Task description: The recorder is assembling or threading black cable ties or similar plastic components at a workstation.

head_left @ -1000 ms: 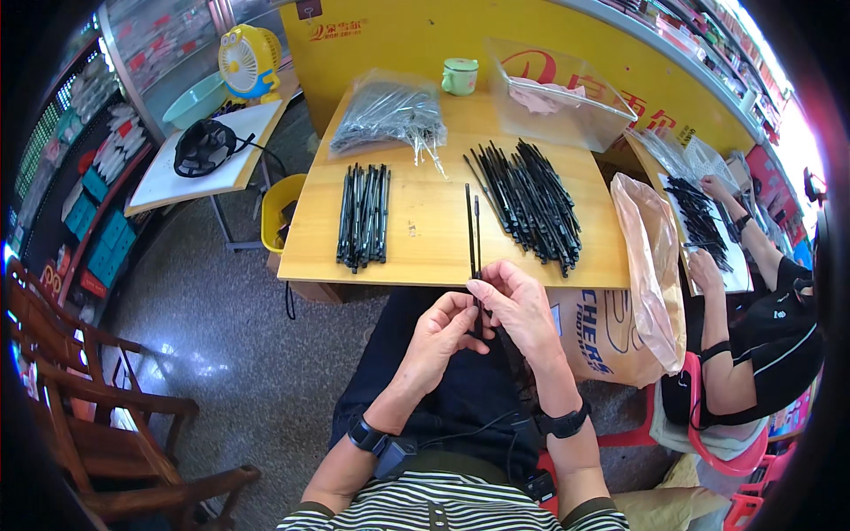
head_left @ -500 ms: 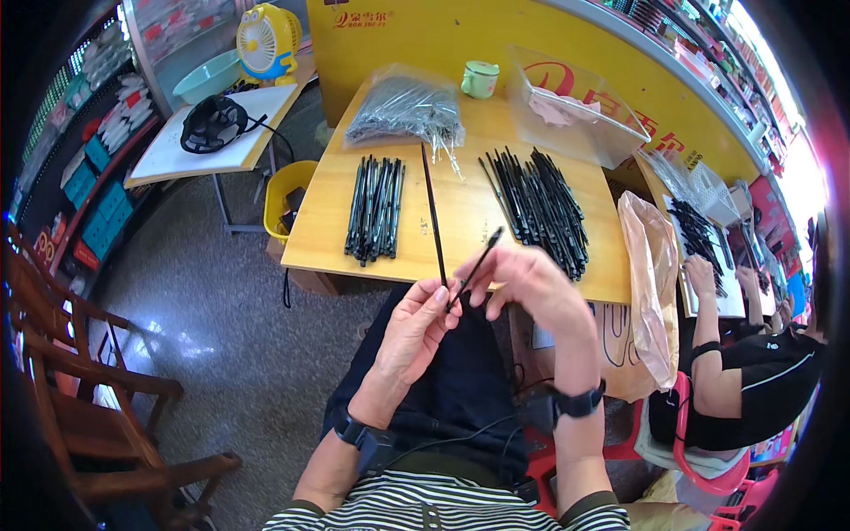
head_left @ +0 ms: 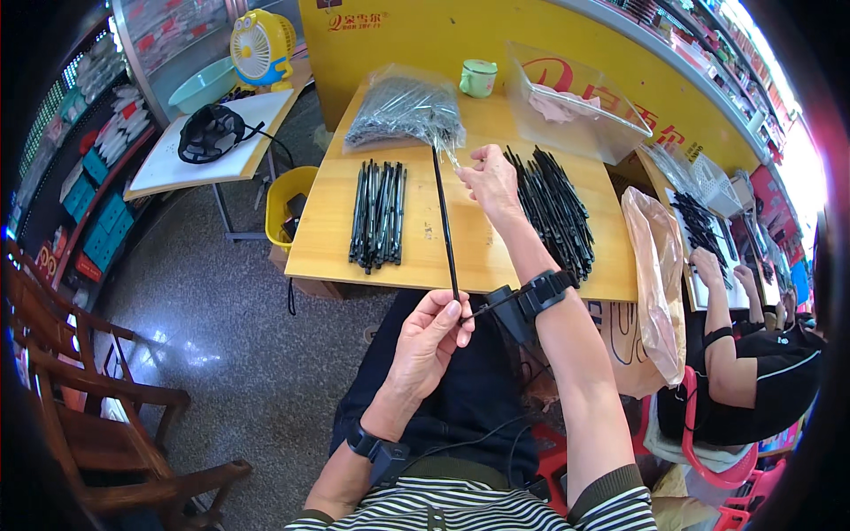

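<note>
Right hand (head_left: 491,181) has moved away from beside my left hand (head_left: 425,343), forward over the surface (head_left: 323,252) to the silver strips (head_left: 444,146). Second black stick (head_left: 481,311) has swung down lower since then, pointing right of my left hand, far end hidden behind my right wrist.

My left hand stays back at the near edge, thumb and fingers gripping a long black stick (head_left: 444,226) by its lower end. Stick runs forward from that hand, tilted slightly left, tip over the silver strips; can't tell if touching.

My right hand has fingers curled, fingertips right at the strips; can't tell if one is pinched. Strips hang out of a clear plastic bag (head_left: 390,111), forward and left of my right hand. Just right of that hand: big pile of black sticks (head_left: 562,217). Left of it, ahead of my left hand: smaller bundle of black sticks (head_left: 378,217), lying lengthwise.

Beyond my right hand: green cup (head_left: 479,81), then a clear tub (head_left: 580,139) with pink cloth (head_left: 560,106) farther right. Paper bag (head_left: 653,274) well right of both hands.
</note>
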A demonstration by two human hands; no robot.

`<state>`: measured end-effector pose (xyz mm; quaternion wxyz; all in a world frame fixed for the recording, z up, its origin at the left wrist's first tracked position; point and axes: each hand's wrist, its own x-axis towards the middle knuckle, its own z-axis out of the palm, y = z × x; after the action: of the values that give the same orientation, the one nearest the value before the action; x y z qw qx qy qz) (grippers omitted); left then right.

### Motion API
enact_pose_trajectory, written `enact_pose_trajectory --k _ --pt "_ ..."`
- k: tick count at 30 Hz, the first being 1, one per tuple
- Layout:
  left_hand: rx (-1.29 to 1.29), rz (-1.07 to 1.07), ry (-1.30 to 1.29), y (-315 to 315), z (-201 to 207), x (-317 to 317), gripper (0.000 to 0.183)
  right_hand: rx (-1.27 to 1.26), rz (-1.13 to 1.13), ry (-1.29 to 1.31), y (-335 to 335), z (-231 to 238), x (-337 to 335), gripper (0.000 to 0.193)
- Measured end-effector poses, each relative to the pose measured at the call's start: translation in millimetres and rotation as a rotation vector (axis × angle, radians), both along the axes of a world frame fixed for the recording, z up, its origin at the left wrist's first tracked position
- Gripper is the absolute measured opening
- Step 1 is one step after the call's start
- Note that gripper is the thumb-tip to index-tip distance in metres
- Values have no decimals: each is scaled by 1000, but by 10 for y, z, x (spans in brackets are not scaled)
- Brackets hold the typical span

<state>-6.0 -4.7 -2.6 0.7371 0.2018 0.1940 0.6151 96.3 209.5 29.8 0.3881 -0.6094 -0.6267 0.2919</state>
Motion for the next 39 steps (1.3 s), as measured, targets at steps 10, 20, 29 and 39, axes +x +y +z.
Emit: enact_pose_trajectory --k 10,20,29,39 --pt "-6 29 -14 -28 -77 -50 9 -41 187 -349 -496 226 197 28" --pt "-71 -28 75 -27 -90 -38 19 -180 152 -14 -1105 69 610 13" --pt "-85 -9 90 -26 -92 -9 21 -225 186 107 -1400 129 678 15" --pt "-51 -72 137 -49 -90 2 23 -139 257 500 -1415 120 653 17"
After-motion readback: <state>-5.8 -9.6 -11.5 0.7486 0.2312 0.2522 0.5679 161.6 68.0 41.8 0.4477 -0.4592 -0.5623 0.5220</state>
